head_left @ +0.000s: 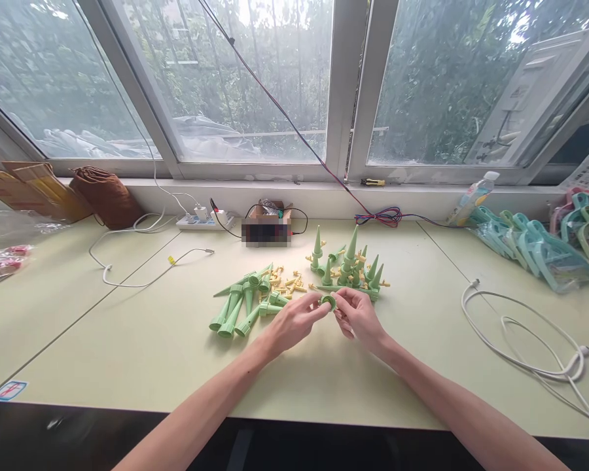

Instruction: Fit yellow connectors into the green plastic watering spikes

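Green cone [328,298]: pinched between left hand [298,320] and right hand [358,313], any valve there hidden. Left of held cone: loose cones [232,312], yellow valves [293,286]. Beyond it, rightward: fitted cones [350,252], mostly upright. Valve fitting presumably under way; steadying and alignment are called for.

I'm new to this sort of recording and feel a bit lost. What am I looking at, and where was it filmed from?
There is no machine here: a person works with two bare hands. The single picture comes from a camera worn on their head, looking forward and down over a pale table by a window. The left hand and right hand meet at a small green piece with a round open end, held at the fingertips. To the left lie loose green cones, with small yellow parts beside them. Behind the hands, several pointed green spikes stand upright.
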Action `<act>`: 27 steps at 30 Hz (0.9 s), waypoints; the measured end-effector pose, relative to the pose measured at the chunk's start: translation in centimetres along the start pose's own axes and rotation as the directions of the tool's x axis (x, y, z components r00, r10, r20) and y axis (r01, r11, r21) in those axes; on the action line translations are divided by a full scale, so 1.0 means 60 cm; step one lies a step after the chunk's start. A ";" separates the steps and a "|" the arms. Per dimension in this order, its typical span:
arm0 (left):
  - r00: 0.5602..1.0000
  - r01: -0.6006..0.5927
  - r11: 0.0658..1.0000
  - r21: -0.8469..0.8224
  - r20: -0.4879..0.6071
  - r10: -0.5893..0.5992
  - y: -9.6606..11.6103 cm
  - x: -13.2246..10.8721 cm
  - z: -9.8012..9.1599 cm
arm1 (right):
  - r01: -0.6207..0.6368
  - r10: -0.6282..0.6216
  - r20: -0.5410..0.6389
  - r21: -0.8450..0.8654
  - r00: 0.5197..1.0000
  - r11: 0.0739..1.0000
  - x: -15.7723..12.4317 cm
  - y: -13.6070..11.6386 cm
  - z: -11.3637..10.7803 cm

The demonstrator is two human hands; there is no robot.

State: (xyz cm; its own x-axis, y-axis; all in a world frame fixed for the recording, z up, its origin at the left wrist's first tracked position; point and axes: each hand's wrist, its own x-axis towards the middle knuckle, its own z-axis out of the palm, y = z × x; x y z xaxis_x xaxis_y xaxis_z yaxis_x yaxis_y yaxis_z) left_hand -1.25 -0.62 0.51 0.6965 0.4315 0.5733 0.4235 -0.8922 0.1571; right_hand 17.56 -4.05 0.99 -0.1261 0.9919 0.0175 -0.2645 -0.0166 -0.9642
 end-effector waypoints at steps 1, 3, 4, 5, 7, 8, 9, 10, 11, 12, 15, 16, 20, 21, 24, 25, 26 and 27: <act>1.000 0.009 0.999 -0.040 -0.027 -0.010 -0.002 -0.001 0.003 | 0.023 -0.023 -0.017 -0.003 1.000 1.000 0.000 0.001 0.002; 0.997 0.030 0.989 -0.143 -0.072 -0.040 -0.005 -0.002 0.010 | 0.082 -0.083 -0.055 -0.024 0.995 0.996 0.000 0.002 0.005; 0.995 0.041 0.979 -0.198 -0.086 -0.059 -0.006 -0.002 0.013 | 0.112 -0.115 -0.069 -0.041 0.991 0.993 0.000 0.003 0.005; 0.992 0.053 0.966 -0.253 -0.097 -0.079 -0.005 -0.002 0.015 | 0.141 -0.146 -0.081 -0.062 0.986 0.988 0.001 0.003 0.004; 0.983 0.086 0.926 -0.367 -0.120 -0.139 0.000 -0.001 0.019 | 0.184 -0.194 -0.088 -0.105 0.977 0.977 0.002 0.004 0.002; 0.974 0.116 0.896 -0.428 -0.130 -0.188 0.004 0.001 0.020 | 0.202 -0.214 -0.089 -0.128 0.973 0.971 0.002 0.005 0.001; 0.959 0.151 0.861 -0.486 -0.140 -0.247 0.008 0.003 0.020 | 0.218 -0.232 -0.084 -0.151 0.969 0.964 0.002 0.006 0.000; 0.938 0.191 0.821 -0.539 -0.148 -0.315 0.011 0.006 0.019 | 0.231 -0.247 -0.076 -0.173 0.966 0.957 0.002 0.007 -0.002; 0.911 0.231 0.779 -0.583 -0.151 -0.383 0.014 0.010 0.017 | 0.242 -0.259 -0.063 -0.193 0.964 0.951 0.001 0.008 -0.003; 0.885 0.266 0.738 -0.619 -0.146 -0.442 0.017 0.014 0.015 | 0.254 -0.269 -0.047 -0.210 0.962 0.944 0.000 0.010 -0.004; 0.813 0.347 0.566 -0.748 -0.062 -0.579 0.019 0.023 0.006 | 0.306 -0.317 0.005 -0.271 0.948 0.913 -0.003 0.014 -0.005; 0.790 0.374 0.481 -0.793 0.001 -0.613 0.018 0.026 0.003 | 0.333 -0.344 0.019 -0.303 0.939 0.893 -0.004 0.015 -0.006; 0.715 0.491 0.129 -0.862 0.313 -0.625 0.017 0.031 -0.004 | 0.441 -0.455 0.080 -0.438 0.887 0.783 -0.007 0.015 -0.008; 0.708 0.513 0.059 -0.857 0.383 -0.593 0.018 0.031 -0.005 | 0.460 -0.473 0.094 -0.458 0.876 0.761 -0.007 0.014 -0.008; 0.701 0.555 -0.109 -0.825 0.535 -0.472 0.018 0.031 -0.007 | 0.497 -0.509 0.122 -0.494 0.852 0.713 -0.007 0.011 -0.009; 0.700 0.558 -0.146 -0.817 0.558 -0.446 0.018 0.030 -0.008 | 0.506 -0.518 0.129 -0.504 0.846 0.700 -0.006 0.011 -0.009; 0.700 0.557 -0.171 -0.813 0.570 -0.431 0.018 0.030 -0.008 | 0.514 -0.526 0.135 -0.512 0.840 0.688 -0.006 0.011 -0.009; 0.702 0.551 -0.186 -0.813 0.573 -0.424 0.018 0.029 -0.008 | 0.521 -0.533 0.141 -0.518 0.834 0.678 -0.006 0.012 -0.009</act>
State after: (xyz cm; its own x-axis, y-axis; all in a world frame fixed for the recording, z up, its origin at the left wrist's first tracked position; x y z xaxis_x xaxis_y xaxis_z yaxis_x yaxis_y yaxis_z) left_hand 0.13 -0.90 2.03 0.6411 0.7573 -0.1247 -0.1657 0.2952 0.9409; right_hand 17.92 -4.34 0.17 -0.0990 0.8185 0.5659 0.2503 0.5709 -0.7819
